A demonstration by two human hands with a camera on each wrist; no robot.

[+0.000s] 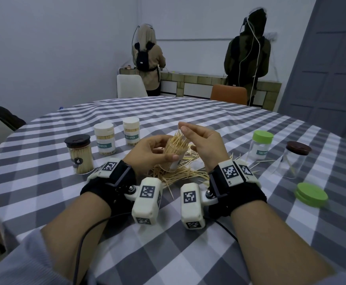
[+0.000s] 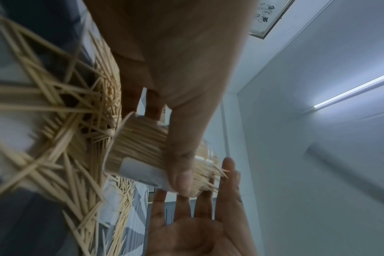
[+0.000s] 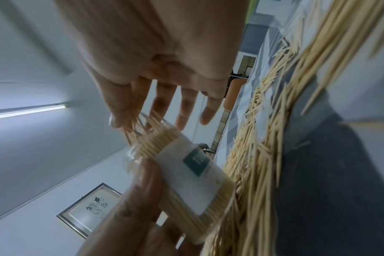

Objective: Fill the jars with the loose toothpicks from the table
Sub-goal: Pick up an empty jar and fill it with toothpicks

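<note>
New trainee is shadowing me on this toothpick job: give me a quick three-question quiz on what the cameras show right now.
1. True or false: the left hand grips the jar being filled.
2. How many lidded jars stand left of the hands? A) one B) three C) five
3. Fill in: the loose lid lying on the tablecloth is ____ in colour.

Key: 1 true. 2 B: the black-lidded jar and two white-lidded jars. 3 green.

Head view high, looking down the table (image 1: 188, 243); both wrist views close, upturned along the fingers (image 2: 151, 104), sharing the jar (image 3: 186, 173).
</note>
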